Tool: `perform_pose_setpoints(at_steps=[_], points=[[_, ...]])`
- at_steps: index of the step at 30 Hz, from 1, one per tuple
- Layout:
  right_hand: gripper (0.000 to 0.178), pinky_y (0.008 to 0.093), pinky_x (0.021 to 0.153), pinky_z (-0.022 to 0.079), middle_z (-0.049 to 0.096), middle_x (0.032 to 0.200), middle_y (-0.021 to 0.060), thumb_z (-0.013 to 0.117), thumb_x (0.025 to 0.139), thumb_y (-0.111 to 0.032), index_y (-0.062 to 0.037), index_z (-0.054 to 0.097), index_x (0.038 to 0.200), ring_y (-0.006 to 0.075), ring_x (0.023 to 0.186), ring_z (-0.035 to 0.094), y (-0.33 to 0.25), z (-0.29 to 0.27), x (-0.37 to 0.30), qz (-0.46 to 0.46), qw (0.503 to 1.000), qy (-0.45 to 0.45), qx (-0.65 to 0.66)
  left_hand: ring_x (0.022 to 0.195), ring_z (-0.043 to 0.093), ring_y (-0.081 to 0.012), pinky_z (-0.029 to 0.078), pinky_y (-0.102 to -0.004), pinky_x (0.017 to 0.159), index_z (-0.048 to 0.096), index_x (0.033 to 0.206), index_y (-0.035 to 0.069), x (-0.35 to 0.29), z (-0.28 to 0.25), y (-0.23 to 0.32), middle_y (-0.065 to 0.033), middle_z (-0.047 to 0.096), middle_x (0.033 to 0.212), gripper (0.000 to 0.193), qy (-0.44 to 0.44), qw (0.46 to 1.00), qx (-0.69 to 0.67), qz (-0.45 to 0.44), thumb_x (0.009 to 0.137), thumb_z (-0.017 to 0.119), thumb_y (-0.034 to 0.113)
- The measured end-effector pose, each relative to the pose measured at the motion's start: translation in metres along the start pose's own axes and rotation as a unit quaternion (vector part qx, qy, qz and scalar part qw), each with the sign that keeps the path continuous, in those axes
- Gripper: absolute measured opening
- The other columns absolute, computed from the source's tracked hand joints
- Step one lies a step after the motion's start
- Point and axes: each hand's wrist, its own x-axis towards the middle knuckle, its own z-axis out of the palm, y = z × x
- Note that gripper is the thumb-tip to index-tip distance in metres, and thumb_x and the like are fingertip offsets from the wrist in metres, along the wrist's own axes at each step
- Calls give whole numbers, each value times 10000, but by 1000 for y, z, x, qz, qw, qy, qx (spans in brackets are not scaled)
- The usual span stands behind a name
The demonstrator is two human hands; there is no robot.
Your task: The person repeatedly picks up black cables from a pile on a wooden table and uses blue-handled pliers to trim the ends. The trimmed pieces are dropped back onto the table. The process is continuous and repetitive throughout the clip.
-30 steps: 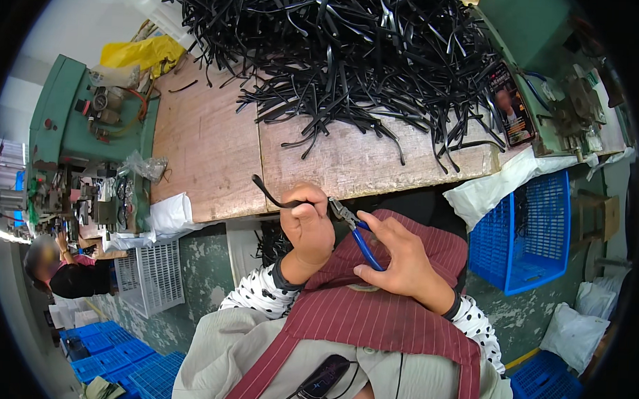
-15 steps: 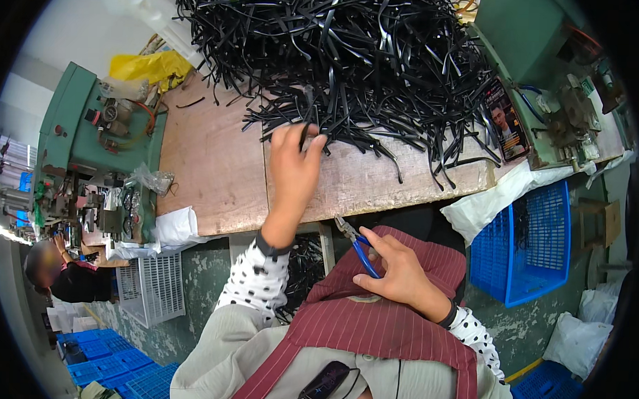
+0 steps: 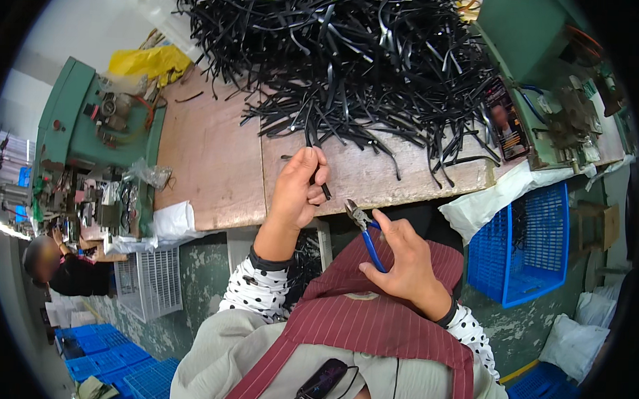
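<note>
My left hand (image 3: pixel 296 192) is over the table's front edge, its fingers pinched around a black eyeglass temple (image 3: pixel 325 190). One end of the temple sticks out below the fingers, toward the pliers. Blue-handled cutting pliers (image 3: pixel 371 249) rest in my right hand (image 3: pixel 410 267), their metal jaws up and slightly apart, close to the temple but not touching it. The thumb and fingers of that hand spread around the handles. Beyond both hands lies a big tangled heap of black temples (image 3: pixel 353 53), its near fringe just past my left fingertips.
The wooden tabletop (image 3: pixel 208 153) carries green machines on the left (image 3: pixel 90 114) and right (image 3: pixel 529 45). A blue crate (image 3: pixel 486 254) stands below at right, a white crate (image 3: pixel 148 281) at left. Another person (image 3: pixel 78 268) sits at far left. A yellow bag (image 3: pixel 152 61) lies behind.
My left hand has drawn back from the heap toward me, now with a temple in its fingers. The pliers and my right hand have risen slightly toward it, their jaws turned more upward.
</note>
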Motion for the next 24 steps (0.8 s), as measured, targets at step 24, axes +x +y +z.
perform_pose_setpoints(at_steps=[24], points=[[802,356,596,498,524,880,97,799,638,-192,-73,505,1376,253,704,587,-17,2,3,-34,999,-7,-26,491,284,-51,264,-197,442,461,920,102,-27,22,-23,28,383,653,274,-15,961,-98,258,1056,390,330]])
